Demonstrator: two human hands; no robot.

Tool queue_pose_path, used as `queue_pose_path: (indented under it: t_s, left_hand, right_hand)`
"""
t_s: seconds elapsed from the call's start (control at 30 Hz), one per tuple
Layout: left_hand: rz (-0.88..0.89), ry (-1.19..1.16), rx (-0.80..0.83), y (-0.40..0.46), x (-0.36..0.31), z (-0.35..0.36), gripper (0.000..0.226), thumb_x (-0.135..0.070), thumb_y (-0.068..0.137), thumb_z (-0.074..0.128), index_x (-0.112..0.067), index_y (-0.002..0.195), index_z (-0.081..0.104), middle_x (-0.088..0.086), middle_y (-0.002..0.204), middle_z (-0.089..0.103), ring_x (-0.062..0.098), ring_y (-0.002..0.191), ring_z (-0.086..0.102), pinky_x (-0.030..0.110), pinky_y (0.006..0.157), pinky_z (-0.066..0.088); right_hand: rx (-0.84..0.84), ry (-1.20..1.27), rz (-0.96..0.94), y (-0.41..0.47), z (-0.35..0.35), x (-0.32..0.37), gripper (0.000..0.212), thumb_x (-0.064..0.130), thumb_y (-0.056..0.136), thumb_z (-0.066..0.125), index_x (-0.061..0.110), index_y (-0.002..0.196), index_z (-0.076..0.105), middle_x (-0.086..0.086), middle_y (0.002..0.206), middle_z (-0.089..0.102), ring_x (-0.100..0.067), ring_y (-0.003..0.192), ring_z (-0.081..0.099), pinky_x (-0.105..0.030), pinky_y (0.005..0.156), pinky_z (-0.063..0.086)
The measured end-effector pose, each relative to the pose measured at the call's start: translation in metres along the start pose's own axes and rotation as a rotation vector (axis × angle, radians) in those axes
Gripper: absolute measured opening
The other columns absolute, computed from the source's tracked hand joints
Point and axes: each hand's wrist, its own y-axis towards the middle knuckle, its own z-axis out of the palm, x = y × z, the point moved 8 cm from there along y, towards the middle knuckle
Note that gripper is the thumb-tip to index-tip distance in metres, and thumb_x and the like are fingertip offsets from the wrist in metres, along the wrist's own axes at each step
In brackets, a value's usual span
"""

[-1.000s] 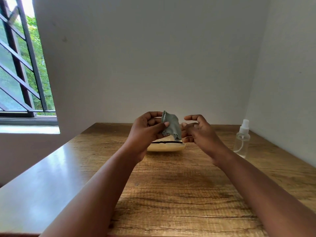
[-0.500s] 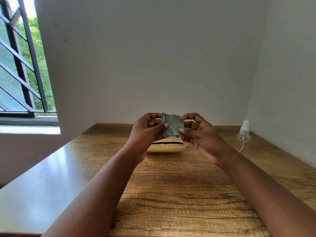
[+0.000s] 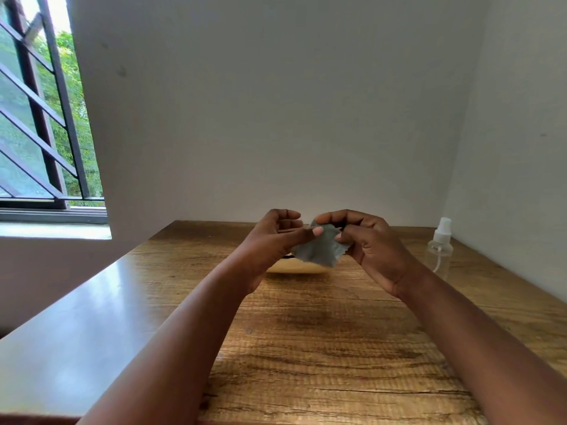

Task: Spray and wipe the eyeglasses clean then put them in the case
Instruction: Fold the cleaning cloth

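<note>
I hold a small grey cleaning cloth [image 3: 319,250] with a zigzag edge above the far middle of the table. My left hand [image 3: 270,240] presses its thumb on the cloth's left side. My right hand [image 3: 374,246] pinches the cloth's right side between thumb and fingers. The eyeglasses are not clearly visible; the cloth and my fingers hide whatever lies between them. A cream eyeglass case [image 3: 294,269] lies on the table just behind and below my hands, mostly hidden by them. A clear spray bottle [image 3: 439,250] with a white nozzle stands upright at the far right.
The wooden table [image 3: 306,348] stretches towards me, with white walls close behind it and to its right. A barred window [image 3: 36,118] is at the upper left, beyond the table's left edge.
The cloth has gone from hanging upright at my left fingertips to spread lower between both hands. My right hand has closed in and taken hold of its right side.
</note>
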Motion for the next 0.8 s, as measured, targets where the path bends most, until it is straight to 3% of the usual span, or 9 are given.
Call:
queue_pose_path:
  t_s: [0.13, 0.27, 0.4, 0.53, 0.7, 0.8]
  left_hand:
    - [0.025, -0.003, 0.069, -0.001, 0.000, 0.008, 0.065, -0.024, 0.069, 0.084, -0.023, 0.125, 0.051, 0.012, 0.111, 0.070, 0.024, 0.106, 0.067, 0.041, 0.090, 0.055]
    - [0.040, 0.013, 0.044, -0.002, -0.001, 0.003, 0.052, -0.009, 0.078, 0.078, -0.019, 0.124, 0.054, 0.023, 0.104, 0.069, 0.031, 0.098, 0.069, 0.043, 0.082, 0.057]
    - [0.062, 0.013, 0.054, -0.004, -0.006, 0.002, 0.042, -0.006, 0.078, 0.077, -0.013, 0.117, 0.062, 0.015, 0.094, 0.072, 0.027, 0.090, 0.071, 0.040, 0.078, 0.058]
    - [0.077, 0.022, 0.034, -0.005, -0.008, -0.002, 0.033, -0.002, 0.077, 0.076, -0.007, 0.108, 0.066, 0.016, 0.095, 0.073, 0.027, 0.090, 0.072, 0.036, 0.074, 0.059]
    - [0.102, 0.079, 0.029, -0.005, -0.007, 0.000, 0.023, 0.000, 0.080, 0.073, -0.002, 0.103, 0.069, 0.017, 0.097, 0.073, 0.026, 0.091, 0.072, 0.034, 0.076, 0.060]
    - [0.120, 0.103, 0.020, -0.003, -0.008, -0.002, 0.014, 0.003, 0.087, 0.065, -0.006, 0.097, 0.070, 0.014, 0.095, 0.074, 0.024, 0.092, 0.072, 0.034, 0.076, 0.059]
  right_hand:
    - [0.035, -0.098, 0.006, -0.002, 0.004, -0.001, 0.038, -0.012, 0.089, 0.041, 0.005, 0.100, 0.074, -0.012, 0.109, 0.072, -0.025, 0.109, 0.062, -0.040, 0.095, 0.050]
    - [0.003, -0.176, -0.024, -0.003, -0.002, 0.000, 0.023, -0.003, 0.087, 0.060, 0.010, 0.101, 0.075, -0.009, 0.107, 0.072, -0.026, 0.108, 0.062, -0.039, 0.090, 0.051]
    - [0.042, -0.197, -0.041, -0.005, 0.000, 0.002, 0.034, -0.010, 0.081, 0.067, 0.015, 0.103, 0.074, -0.002, 0.106, 0.073, -0.017, 0.105, 0.067, -0.030, 0.083, 0.056]
    - [0.022, -0.295, -0.130, -0.005, 0.001, 0.009, 0.044, -0.016, 0.075, 0.069, 0.017, 0.105, 0.074, -0.001, 0.107, 0.073, -0.020, 0.106, 0.067, -0.037, 0.087, 0.058]
    - [0.018, -0.352, -0.303, -0.008, 0.006, 0.025, 0.045, -0.019, 0.075, 0.070, 0.006, 0.112, 0.067, -0.006, 0.104, 0.074, -0.017, 0.102, 0.070, -0.029, 0.089, 0.056]
    - [-0.019, -0.390, -0.336, -0.007, 0.004, 0.027, 0.042, -0.015, 0.075, 0.073, 0.007, 0.110, 0.067, -0.006, 0.101, 0.073, -0.017, 0.089, 0.069, -0.029, 0.084, 0.057]
